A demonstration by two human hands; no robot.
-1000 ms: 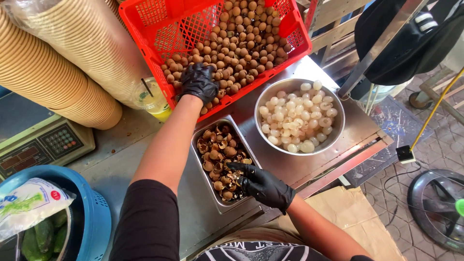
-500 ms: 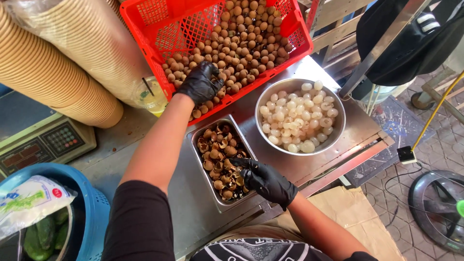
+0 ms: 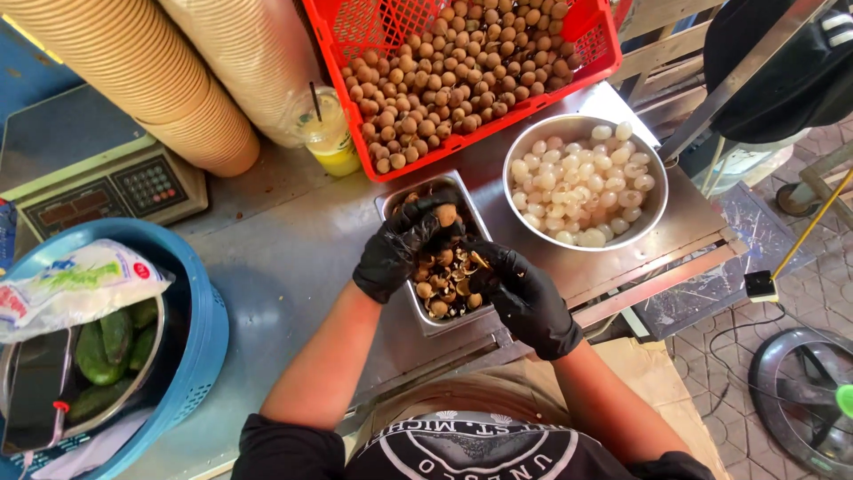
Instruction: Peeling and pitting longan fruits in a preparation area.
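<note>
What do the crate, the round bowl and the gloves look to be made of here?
Crate: bright red moulded plastic, by its lattice walls. Round bowl: bare metal, probably stainless steel, by its dull grey sheen. Gloves on the left hand and right hand: thin black rubbery material, maybe nitrile; they cling and wrinkle.

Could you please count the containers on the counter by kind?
Red crate: 1
Round steel bowl: 1
Steel tray: 1
Blue basket: 1
Plastic cup: 1
Total: 5
</note>
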